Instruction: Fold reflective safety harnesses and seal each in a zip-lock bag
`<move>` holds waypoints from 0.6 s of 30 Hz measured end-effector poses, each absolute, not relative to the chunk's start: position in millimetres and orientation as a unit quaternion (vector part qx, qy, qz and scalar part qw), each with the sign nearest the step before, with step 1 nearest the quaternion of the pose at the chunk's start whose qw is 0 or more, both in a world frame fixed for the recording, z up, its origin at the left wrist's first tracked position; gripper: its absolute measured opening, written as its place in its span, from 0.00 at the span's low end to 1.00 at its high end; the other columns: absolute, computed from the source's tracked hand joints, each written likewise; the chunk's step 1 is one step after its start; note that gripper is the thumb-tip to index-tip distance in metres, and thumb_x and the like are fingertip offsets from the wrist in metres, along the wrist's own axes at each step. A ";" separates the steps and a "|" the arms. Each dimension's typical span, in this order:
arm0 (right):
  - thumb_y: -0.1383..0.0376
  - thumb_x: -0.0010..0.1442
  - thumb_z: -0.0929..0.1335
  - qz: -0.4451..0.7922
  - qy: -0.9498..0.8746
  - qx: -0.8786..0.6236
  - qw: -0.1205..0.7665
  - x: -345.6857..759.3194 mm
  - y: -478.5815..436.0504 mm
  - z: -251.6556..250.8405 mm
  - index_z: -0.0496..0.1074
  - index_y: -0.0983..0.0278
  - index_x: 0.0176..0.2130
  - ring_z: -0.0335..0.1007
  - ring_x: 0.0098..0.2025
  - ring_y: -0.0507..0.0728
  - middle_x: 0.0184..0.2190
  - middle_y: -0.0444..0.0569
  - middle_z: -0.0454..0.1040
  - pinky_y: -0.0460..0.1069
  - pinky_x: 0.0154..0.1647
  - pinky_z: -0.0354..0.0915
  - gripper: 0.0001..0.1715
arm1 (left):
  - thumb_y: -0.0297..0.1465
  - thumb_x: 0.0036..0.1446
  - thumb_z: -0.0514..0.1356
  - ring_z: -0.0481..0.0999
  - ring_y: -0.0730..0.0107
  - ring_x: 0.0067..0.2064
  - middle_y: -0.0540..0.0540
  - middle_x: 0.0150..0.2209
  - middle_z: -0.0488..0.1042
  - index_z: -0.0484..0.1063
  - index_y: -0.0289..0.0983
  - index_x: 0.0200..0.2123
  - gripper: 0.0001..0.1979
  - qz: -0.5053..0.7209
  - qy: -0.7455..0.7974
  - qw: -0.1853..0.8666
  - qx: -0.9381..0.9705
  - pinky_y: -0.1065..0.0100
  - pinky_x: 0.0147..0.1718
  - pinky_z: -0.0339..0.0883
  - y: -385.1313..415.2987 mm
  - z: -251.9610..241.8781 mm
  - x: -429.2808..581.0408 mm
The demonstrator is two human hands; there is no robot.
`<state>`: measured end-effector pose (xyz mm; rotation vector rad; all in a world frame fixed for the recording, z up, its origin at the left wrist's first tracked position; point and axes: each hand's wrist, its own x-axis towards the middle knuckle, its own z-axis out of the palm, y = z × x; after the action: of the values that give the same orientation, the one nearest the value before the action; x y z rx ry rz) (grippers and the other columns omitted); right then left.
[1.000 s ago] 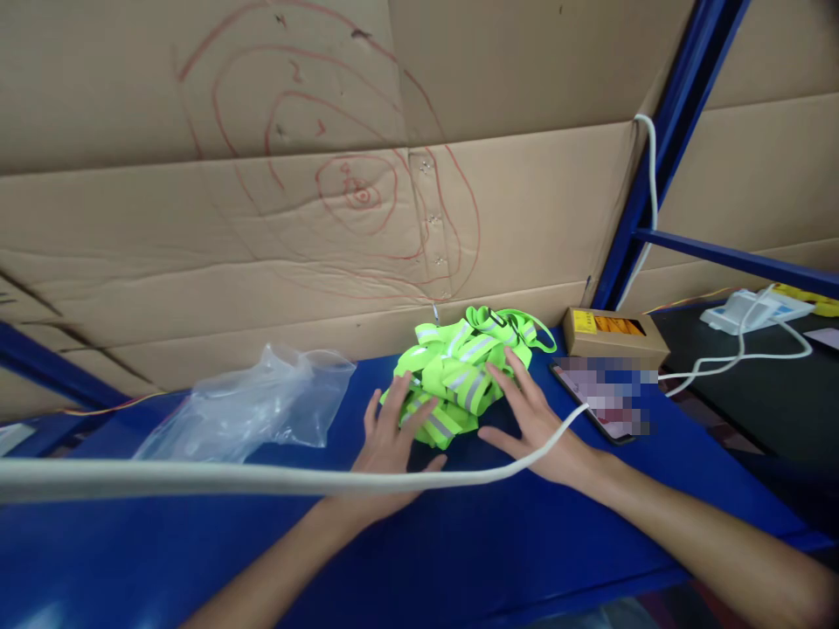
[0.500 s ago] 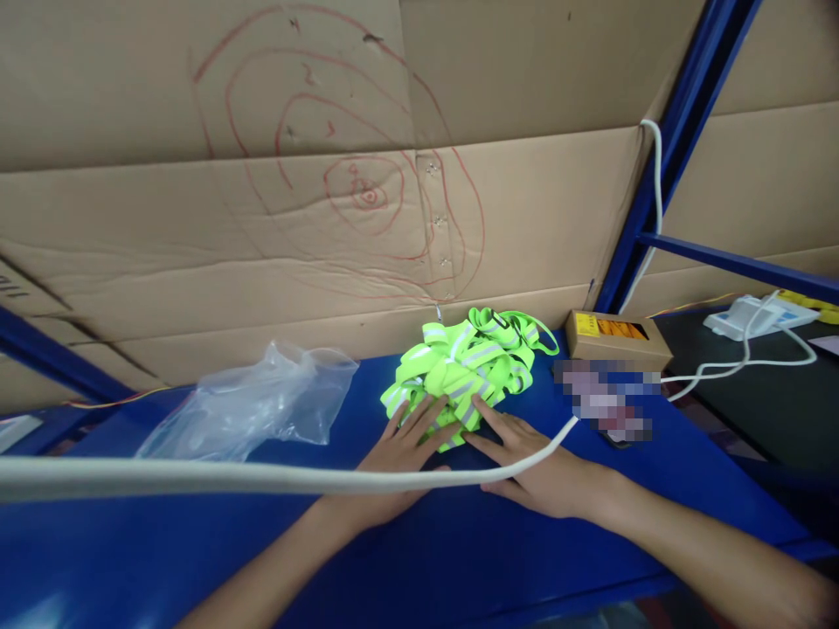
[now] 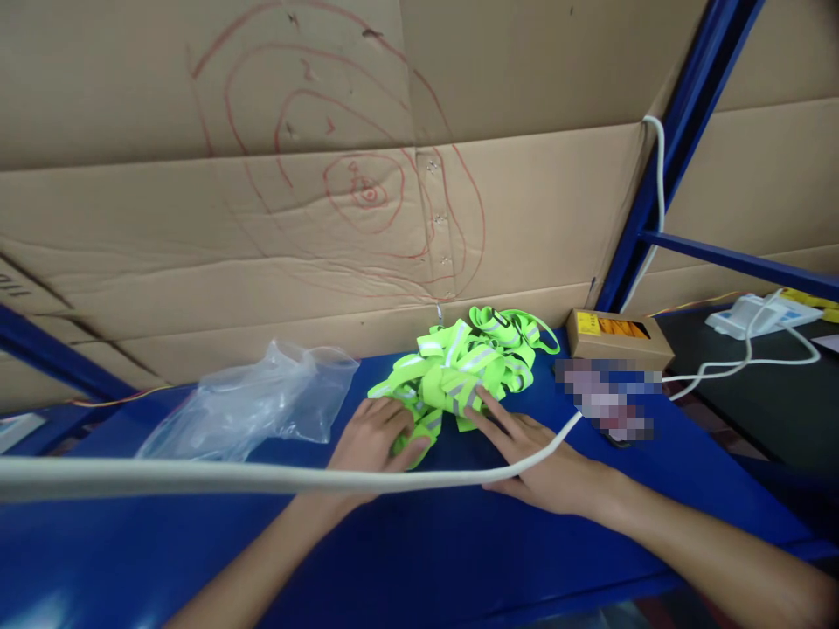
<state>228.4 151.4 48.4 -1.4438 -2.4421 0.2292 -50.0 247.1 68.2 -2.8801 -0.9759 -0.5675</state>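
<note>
A tangled heap of neon-green reflective straps (image 3: 472,358) with silver stripes lies on the blue tabletop against the cardboard. My left hand (image 3: 373,445) is at the heap's near left side, its fingers curled around a strap that shows beside the thumb. On the near right side, my right hand (image 3: 524,450) has its fingers stretched out, with the fingertips touching the straps. Black buckle parts show at the back of the heap. A white cable passes in front of both hands and hides part of each.
A clear plastic bag (image 3: 262,402) lies to the left. To the right are a small cardboard box (image 3: 620,341) and a phone-like object with a blurred screen (image 3: 606,402). The white cable (image 3: 262,480) crosses the foreground. Farther right sits a white power strip (image 3: 747,314), beyond a blue metal frame (image 3: 682,157).
My left hand has moved left and its fingers have curled onto the straps, drawing some of them left and toward me. My right hand has barely moved.
</note>
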 end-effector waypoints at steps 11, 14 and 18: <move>0.53 0.68 0.66 0.096 -0.781 -0.556 0.268 230.5 170.7 33.9 0.46 0.63 0.73 0.73 0.57 0.72 0.66 0.66 0.62 0.68 0.54 0.71 0.44 | 0.38 0.63 0.62 0.64 0.46 0.67 0.34 0.67 0.63 0.46 0.42 0.71 0.39 -0.230 -0.374 0.022 -0.898 0.46 0.58 0.63 257.1 30.8 -44.4; 0.58 0.67 0.69 0.148 -0.783 -0.510 0.324 227.5 173.5 28.8 0.50 0.63 0.72 0.74 0.54 0.66 0.61 0.63 0.68 0.62 0.54 0.73 0.42 | 0.40 0.59 0.66 0.67 0.45 0.65 0.35 0.65 0.66 0.42 0.44 0.72 0.46 -0.218 -0.373 -0.027 -0.901 0.44 0.60 0.60 258.8 26.3 -43.5; 0.74 0.66 0.64 0.142 -0.849 -0.395 0.321 222.6 167.1 38.0 0.60 0.59 0.68 0.63 0.66 0.62 0.62 0.56 0.68 0.61 0.67 0.62 0.34 | 0.42 0.52 0.71 0.66 0.41 0.64 0.32 0.65 0.65 0.38 0.42 0.73 0.56 -0.213 -0.353 -0.089 -0.907 0.40 0.62 0.55 252.7 28.0 -40.5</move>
<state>222.6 167.1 38.0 -1.0367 -2.2303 0.3726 -40.5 252.7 28.0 -3.0209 -1.1764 -0.7113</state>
